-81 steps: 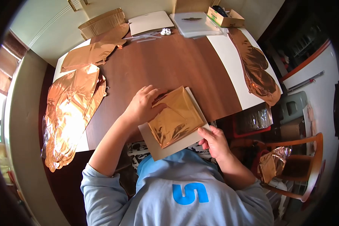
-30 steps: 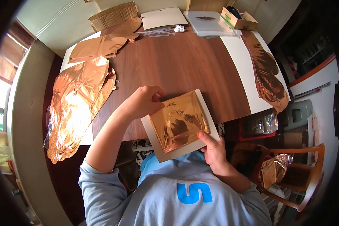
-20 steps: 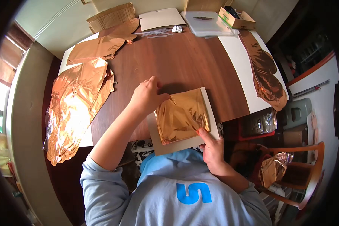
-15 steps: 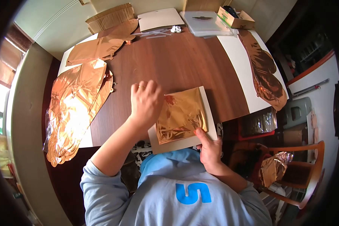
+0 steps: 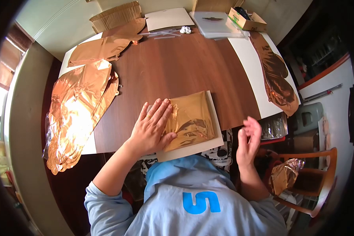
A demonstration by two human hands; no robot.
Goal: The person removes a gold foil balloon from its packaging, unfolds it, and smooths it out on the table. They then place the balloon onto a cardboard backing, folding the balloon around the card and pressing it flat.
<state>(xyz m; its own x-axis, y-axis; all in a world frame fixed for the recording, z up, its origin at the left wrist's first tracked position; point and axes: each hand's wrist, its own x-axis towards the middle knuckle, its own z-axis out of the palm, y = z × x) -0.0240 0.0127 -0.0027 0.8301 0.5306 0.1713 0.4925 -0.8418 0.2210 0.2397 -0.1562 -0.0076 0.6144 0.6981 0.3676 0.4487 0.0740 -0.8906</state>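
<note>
A folded gold foil sheet (image 5: 192, 122), possibly a foil balloon, lies over a pale cardboard piece (image 5: 217, 118) at the near edge of the table. My left hand (image 5: 153, 128) rests flat on the foil's left side, fingers outstretched and a ring on one of them. Off to the right of the cardboard, my right hand (image 5: 248, 141) hangs in the air with nothing in it, its fingers apart and slightly curled.
Copper foil balloons (image 5: 78, 106) are piled along the table's left side, and more copper foil (image 5: 274, 70) lies at the right. Clear plastic sleeves (image 5: 216, 25), a small box (image 5: 249, 21) and white cardboard (image 5: 167, 19) sit at the back. A wooden chair (image 5: 328, 177) stands right.
My left hand has come down from above the foil's left edge, opening from a closed shape to lie flat on it. My right hand has let go of the cardboard and moved right.
</note>
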